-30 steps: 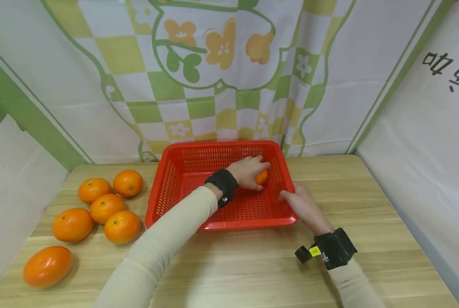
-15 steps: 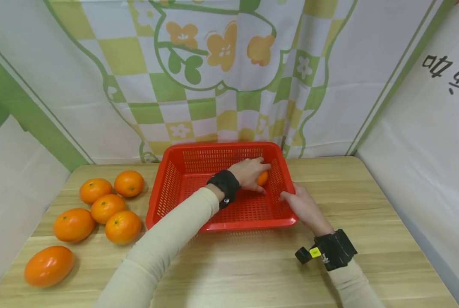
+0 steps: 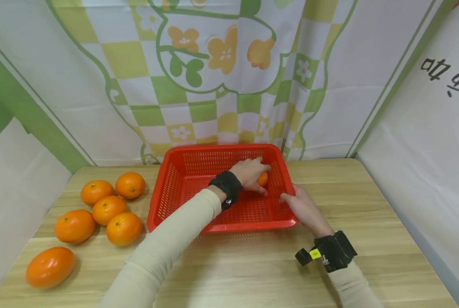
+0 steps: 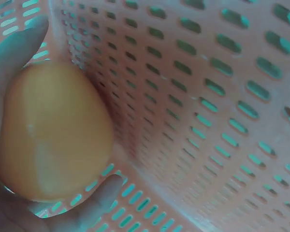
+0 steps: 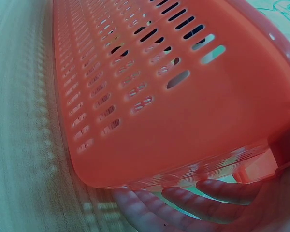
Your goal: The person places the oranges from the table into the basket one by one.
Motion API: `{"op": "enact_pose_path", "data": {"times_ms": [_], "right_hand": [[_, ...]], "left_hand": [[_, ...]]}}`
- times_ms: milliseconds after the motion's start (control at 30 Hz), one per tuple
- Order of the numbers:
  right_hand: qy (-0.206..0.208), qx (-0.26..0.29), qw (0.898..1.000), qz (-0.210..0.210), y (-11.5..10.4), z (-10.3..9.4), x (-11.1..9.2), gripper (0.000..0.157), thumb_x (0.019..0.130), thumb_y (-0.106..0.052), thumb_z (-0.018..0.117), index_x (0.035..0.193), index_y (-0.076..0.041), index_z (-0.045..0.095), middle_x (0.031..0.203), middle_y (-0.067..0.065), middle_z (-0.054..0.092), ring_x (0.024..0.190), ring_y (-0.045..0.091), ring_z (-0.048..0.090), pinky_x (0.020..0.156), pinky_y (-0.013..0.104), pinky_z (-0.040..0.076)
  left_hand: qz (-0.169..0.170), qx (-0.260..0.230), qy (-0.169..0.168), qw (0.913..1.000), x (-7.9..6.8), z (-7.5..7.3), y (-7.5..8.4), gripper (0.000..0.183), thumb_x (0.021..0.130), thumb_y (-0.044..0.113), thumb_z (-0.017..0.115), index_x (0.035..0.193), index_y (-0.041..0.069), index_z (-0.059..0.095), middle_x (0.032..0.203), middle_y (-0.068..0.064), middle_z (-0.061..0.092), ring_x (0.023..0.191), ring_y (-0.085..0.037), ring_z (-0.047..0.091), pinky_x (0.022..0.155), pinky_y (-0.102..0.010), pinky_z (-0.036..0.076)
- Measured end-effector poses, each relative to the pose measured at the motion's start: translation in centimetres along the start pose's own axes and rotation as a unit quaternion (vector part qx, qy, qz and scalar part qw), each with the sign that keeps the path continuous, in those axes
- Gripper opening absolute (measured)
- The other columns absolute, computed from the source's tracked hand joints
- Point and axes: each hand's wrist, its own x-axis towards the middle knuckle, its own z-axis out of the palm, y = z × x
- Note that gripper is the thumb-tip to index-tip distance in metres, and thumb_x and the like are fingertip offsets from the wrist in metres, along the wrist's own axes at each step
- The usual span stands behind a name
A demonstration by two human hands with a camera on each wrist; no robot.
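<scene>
A red perforated plastic basket (image 3: 248,226) stands at the back middle of the table. Inside it, by its right wall, my left hand (image 3: 248,173) reaches over an orange (image 3: 263,179). In the left wrist view, the thumb and fingers curve round this orange (image 4: 58,130), which sits close to the basket's mesh wall. My right hand (image 3: 305,207) holds the basket's right rim, thumb over the edge. In the right wrist view, the fingers of that hand (image 5: 208,205) lie along the outside of the basket (image 5: 198,111). The palm side of the left hand is hidden in the head view.
Several more oranges (image 3: 109,209) lie grouped on the wooden table (image 3: 248,269) left of the basket. One orange (image 3: 50,267) sits apart, nearer the front left. A patterned curtain (image 3: 222,102) hangs right behind the basket. White cloth walls close in both sides.
The head view has tilted up slightly, so everything sits a little lower in it. Both hands, the basket and the oranges keep almost the same places.
</scene>
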Motion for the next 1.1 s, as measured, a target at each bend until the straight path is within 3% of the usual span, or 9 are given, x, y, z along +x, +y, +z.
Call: {"op": "enact_pose_path", "data": {"times_ms": [367,833,1100], "right_hand": [[-0.003,0.011,1.0,-0.003,0.0,0.2,-0.1,0.04,0.091,-0.005,0.045,0.13,0.003,0.043,0.118,0.027,0.056,0.095,0.038,0.06,0.081,0.051,0.052],[-0.004,0.002,1.0,-0.007,0.1,-0.1,0.1,0.037,0.092,-0.007,0.044,0.128,0.002,0.045,0.115,0.026,0.058,0.091,0.036,0.062,0.078,0.049,0.054],[0.003,0.003,1.0,0.001,0.0,0.0,0.1,0.037,0.09,-0.006,0.044,0.126,0.004,0.046,0.113,0.028,0.057,0.091,0.038,0.061,0.081,0.052,0.052]], "left_hand": [[0.001,0.02,-0.006,0.9998,-0.4,-0.1,0.1,0.087,0.064,0.068,0.07,0.135,0.023,0.048,0.134,-0.015,0.044,0.107,-0.033,0.049,0.084,-0.049,0.05],[0.001,-0.006,0.004,1.0,-1.4,-1.5,0.2,0.095,0.06,0.072,0.069,0.137,0.022,0.041,0.14,-0.018,0.037,0.119,-0.04,0.04,0.087,-0.055,0.047],[-0.002,-0.02,0.028,0.9994,-2.0,-2.3,-0.4,0.091,0.06,0.074,0.067,0.133,0.024,0.044,0.133,-0.014,0.04,0.113,-0.034,0.041,0.084,-0.048,0.049]]}}
